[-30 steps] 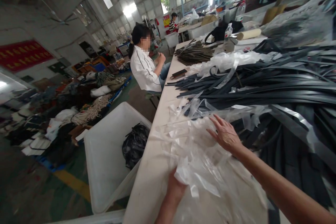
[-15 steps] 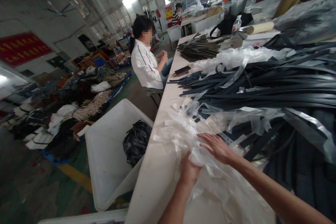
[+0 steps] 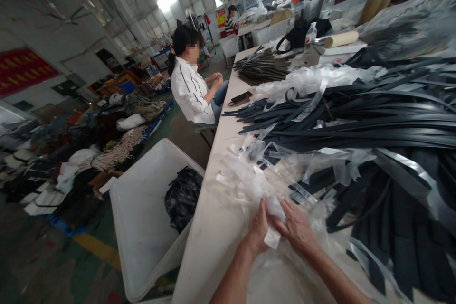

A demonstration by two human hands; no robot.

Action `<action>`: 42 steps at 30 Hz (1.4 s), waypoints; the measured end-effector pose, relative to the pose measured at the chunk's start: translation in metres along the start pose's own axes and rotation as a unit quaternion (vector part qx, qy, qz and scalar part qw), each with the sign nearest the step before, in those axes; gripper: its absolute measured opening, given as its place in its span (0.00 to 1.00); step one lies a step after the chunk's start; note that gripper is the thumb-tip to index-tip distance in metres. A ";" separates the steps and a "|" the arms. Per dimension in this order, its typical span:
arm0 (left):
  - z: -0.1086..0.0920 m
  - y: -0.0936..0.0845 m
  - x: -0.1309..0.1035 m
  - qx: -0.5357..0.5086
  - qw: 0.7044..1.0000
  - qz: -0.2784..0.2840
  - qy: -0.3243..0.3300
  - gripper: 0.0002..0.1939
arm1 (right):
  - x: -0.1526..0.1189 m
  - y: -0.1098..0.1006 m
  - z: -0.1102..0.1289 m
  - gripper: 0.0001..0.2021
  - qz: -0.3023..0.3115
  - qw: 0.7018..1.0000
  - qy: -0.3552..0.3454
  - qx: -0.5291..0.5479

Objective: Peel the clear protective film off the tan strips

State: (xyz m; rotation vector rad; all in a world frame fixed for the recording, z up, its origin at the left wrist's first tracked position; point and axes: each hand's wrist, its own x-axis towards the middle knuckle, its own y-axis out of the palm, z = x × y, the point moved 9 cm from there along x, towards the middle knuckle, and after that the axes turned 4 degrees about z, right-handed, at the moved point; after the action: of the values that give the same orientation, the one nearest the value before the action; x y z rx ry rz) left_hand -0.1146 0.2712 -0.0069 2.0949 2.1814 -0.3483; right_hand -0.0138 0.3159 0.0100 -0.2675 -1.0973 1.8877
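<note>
Near the front of the pale table, my left hand and my right hand close together around a crumpled bunch of clear plastic film strips. Part of the bunch bulges out between the thumbs, and loose ends spread from it across the tabletop. More film strips lie just beyond my fingers. To the right of my right hand, long flat black strips are piled on the table, with film strips draped over them. The fingertips are partly hidden by the film.
A white plastic bin holding a black bundle stands left of the table. A person in a white jacket sits at the table's left edge. Farther along lie a phone and a pile of thin dark strips.
My right hand has come down and in against my left. The film, earlier spread loosely under both hands, is now gathered into a tighter bunch between them.
</note>
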 end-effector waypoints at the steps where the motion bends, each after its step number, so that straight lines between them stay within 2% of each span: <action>1: -0.007 0.003 -0.003 0.032 0.999 0.035 0.026 0.53 | -0.002 0.001 -0.002 0.21 -0.014 1.000 -0.004 -0.006; 2: -0.013 0.007 -0.007 0.048 0.996 0.067 0.041 0.56 | -0.003 0.003 -0.003 0.19 -0.027 1.000 -0.007 -0.013; 4: -0.020 0.011 -0.016 0.079 0.993 0.088 0.017 0.57 | -0.005 0.007 -0.007 0.16 -0.049 0.998 -0.012 -0.026; 8: -0.038 0.006 -0.031 0.185 0.979 0.055 -0.072 0.51 | -0.007 0.013 -0.010 0.13 -0.063 0.996 -0.022 -0.052; 10: -0.052 -0.003 -0.034 0.267 0.959 0.043 -0.082 0.44 | -0.007 0.013 -0.008 0.13 -0.057 0.996 -0.027 -0.060; 12: -0.068 -0.018 -0.030 0.330 0.942 0.020 -0.064 0.35 | -0.008 0.011 -0.006 0.13 -0.054 0.996 -0.029 -0.066; 15: -0.088 -0.053 -0.007 0.371 0.927 -0.058 -0.015 0.25 | -0.008 0.007 -0.003 0.15 -0.059 0.995 -0.030 -0.075; 17: -0.092 -0.077 0.016 0.387 0.915 -0.114 0.011 0.21 | -0.008 0.005 -0.001 0.14 -0.058 0.995 -0.030 -0.078; 19: -0.091 -0.096 0.043 0.398 0.901 -0.168 0.044 0.23 | -0.008 0.005 0.000 0.13 -0.051 0.995 -0.029 -0.077; 20: -0.090 -0.102 0.057 0.401 0.893 -0.194 0.061 0.28 | -0.008 0.004 0.001 0.13 -0.049 0.995 -0.028 -0.077; 22: -0.084 -0.111 0.082 0.404 0.880 -0.238 0.072 0.41 | -0.008 0.003 0.002 0.14 -0.046 0.996 -0.023 -0.076; 25: -0.064 -0.115 0.116 0.410 0.873 -0.262 -0.016 0.58 | -0.009 0.003 0.002 0.14 -0.042 0.996 -0.013 -0.074; 27: -0.055 -0.113 0.130 0.421 0.864 -0.265 -0.073 0.62 | -0.009 0.005 0.000 0.15 -0.038 0.997 -0.004 -0.071; 29: -0.055 -0.108 0.137 0.423 0.863 -0.266 -0.074 0.57 | -0.009 0.006 -0.001 0.15 -0.034 0.997 0.001 -0.068; 34: -0.057 -0.104 0.138 0.384 0.892 -0.239 -0.012 0.30 | -0.009 0.008 -0.002 0.15 -0.031 0.998 0.006 -0.054; 38: -0.055 -0.111 0.126 0.336 0.914 -0.225 0.015 0.24 | -0.008 0.008 -0.004 0.15 -0.042 0.998 0.009 -0.035; 42: -0.059 -0.114 0.090 0.281 0.935 -0.213 0.043 0.19 | -0.011 0.002 -0.004 0.16 -0.065 0.998 0.015 -0.010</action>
State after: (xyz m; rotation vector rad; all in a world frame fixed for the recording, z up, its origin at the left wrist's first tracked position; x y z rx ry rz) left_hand -0.2270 0.3686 0.0405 1.8438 2.8479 -1.0452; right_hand -0.0064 0.3092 0.0040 -0.2306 -1.0885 1.7529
